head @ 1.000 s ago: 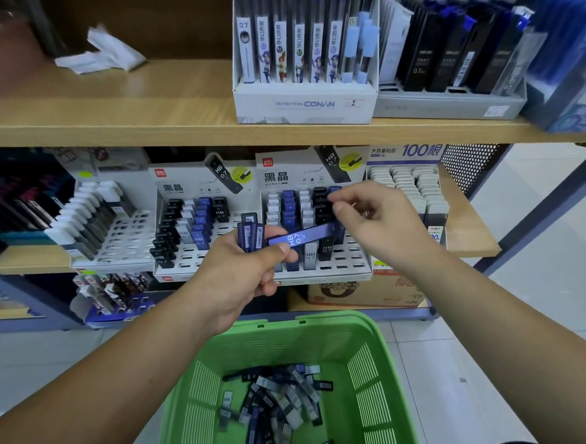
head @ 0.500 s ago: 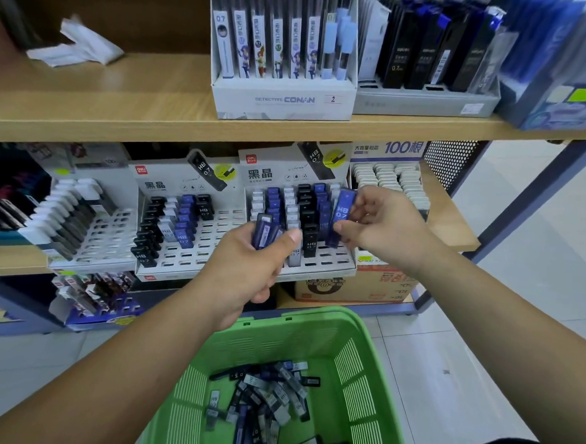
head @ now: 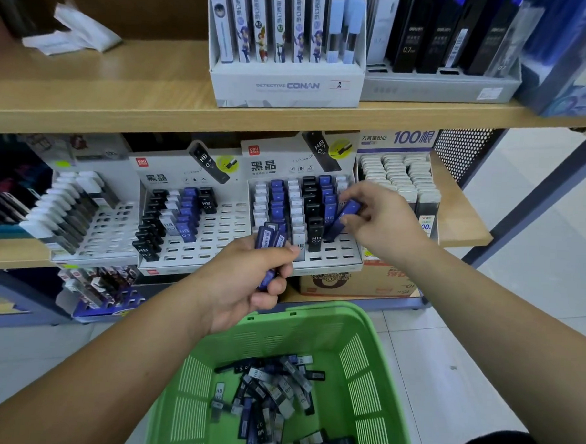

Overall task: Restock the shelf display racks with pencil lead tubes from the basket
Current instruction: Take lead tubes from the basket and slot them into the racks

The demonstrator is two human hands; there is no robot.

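Observation:
My right hand (head: pixel 382 222) pinches a blue pencil lead tube (head: pixel 343 219), tilted, its lower end at a slot of the right white display rack (head: pixel 337 257) beside a column of blue tubes. My left hand (head: pixel 245 287) grips a small bunch of blue lead tubes (head: pixel 270 239) in front of that rack's lower left. A second white rack (head: pixel 213 238) to the left holds black, white and blue tubes. Below, the green basket (head: pixel 372 369) holds several loose tubes (head: pixel 270 395).
A rack of white-capped tubes (head: pixel 70 208) stands at far left, a box of white tubes (head: pixel 397 176) at right. The upper wooden shelf (head: pixel 122 90) carries a Conan pen box (head: pixel 284 84) and a grey tray of black pens (head: pixel 438 84). A cardboard box (head: pixel 356 281) sits below.
My right hand took one blue tube from the left hand's bunch, carried it right and turned it upright down to the right rack. The left hand kept the rest.

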